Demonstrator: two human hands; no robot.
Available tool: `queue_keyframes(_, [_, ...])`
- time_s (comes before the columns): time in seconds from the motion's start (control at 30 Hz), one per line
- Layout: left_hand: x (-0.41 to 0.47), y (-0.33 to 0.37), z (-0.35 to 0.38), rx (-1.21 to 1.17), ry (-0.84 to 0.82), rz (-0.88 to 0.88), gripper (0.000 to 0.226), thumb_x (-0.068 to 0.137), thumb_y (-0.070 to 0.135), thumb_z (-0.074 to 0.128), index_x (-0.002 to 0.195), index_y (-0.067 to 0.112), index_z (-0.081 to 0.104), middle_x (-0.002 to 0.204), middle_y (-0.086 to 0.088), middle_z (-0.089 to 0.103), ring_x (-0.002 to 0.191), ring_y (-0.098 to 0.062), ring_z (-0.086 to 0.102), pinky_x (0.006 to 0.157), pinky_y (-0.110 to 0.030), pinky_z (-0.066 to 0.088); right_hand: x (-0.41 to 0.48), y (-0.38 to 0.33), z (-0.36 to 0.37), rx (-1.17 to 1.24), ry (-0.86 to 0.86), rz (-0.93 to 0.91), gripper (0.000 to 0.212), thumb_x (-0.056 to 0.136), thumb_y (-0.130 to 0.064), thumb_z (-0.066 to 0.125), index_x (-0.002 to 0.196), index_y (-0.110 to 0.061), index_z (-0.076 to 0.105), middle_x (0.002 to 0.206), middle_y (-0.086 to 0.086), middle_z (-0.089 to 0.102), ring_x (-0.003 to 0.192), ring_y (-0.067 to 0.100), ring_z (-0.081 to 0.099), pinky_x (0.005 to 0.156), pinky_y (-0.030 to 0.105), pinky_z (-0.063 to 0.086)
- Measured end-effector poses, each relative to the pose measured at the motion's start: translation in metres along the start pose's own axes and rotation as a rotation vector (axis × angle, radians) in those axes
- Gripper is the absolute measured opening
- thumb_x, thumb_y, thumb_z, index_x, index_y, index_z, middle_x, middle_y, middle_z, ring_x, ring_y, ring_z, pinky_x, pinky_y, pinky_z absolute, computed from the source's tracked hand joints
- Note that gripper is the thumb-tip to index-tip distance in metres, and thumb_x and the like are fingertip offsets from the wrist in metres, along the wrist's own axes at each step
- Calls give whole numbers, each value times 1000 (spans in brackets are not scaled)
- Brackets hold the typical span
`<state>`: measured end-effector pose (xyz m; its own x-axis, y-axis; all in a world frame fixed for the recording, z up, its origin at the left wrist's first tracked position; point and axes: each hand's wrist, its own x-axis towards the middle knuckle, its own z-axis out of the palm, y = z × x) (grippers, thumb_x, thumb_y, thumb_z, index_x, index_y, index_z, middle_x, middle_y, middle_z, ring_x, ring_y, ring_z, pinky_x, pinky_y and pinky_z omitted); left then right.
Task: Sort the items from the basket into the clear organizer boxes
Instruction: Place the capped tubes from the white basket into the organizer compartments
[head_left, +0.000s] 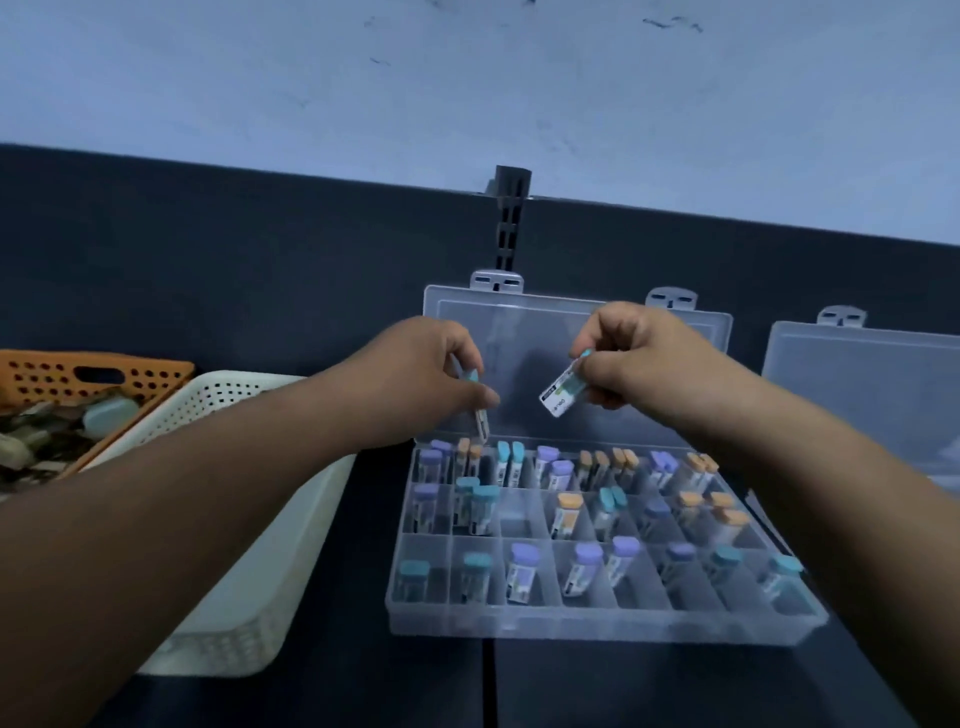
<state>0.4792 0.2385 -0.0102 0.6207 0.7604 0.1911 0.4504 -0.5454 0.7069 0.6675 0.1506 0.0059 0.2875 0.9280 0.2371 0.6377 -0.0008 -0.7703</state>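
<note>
Above the box (597, 626), my left hand (415, 379) pinching a tube (481, 415) upright, cap up, my right hand (641, 364) pinching a second tube (562, 391), slanting down-left.

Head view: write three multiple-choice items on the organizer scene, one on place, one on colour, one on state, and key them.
1. The white basket lies where from the organizer box? A left B right C inside
2. Cap colour of the tube in the right hand? A orange B teal C purple
3. The box's lid is: A shut B missing C open
Key: 1A, it sits beside the box's left wall; 2B, a teal tip shows at the hand; 3C, it stands raised behind the box.
</note>
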Motion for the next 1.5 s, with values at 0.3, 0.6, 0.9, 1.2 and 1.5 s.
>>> queue_keyframes(0.3, [17,38,46,-102,-101,-50,18,81,11,75,93,12,61,68,-10,62,58,-24,57,68,-49,55,-16,29,-49,-76,-116,91,24,82,11,60,93,-10,67,86,13,70,75,22,66,79,33,57])
queue_keyframes(0.6, [11,61,58,74,-127,-17,20,75,19,80,87,21,65,83,-3,68,78,-23,67,74,-42,59,-29,40,-54,-160,-253,-52,9,83,-10,70,92,-12,67,84,17,70,71,24,67,79,44,55])
queue_keyframes(0.9, [-33,23,21,217,-19,-118,21,74,13,79,85,26,67,82,0,69,78,-19,66,75,-41,57,-34,22,13,-261,-473,-259,23,85,-12,67,101,-27,69,71,-8,55,57,-2,50,55,16,46])
queue_keyframes(1.2, [-63,-1,-3,185,-10,-153,26,78,5,63,87,28,67,82,7,68,68,-11,62,56,-23,47,-49,-1,62,-536,-518,-347,33,85,-12,58,109,-32,67,91,-11,61,77,3,50,67,17,41])
queue_keyframes(1.5, [-73,-22,5,208,-75,-73,28,81,6,65,83,33,66,85,11,64,76,-7,61,64,-23,52,-64,7,88,-633,-438,-236,21,82,-11,59,97,-25,63,107,-4,56,88,16,58,71,26,48])
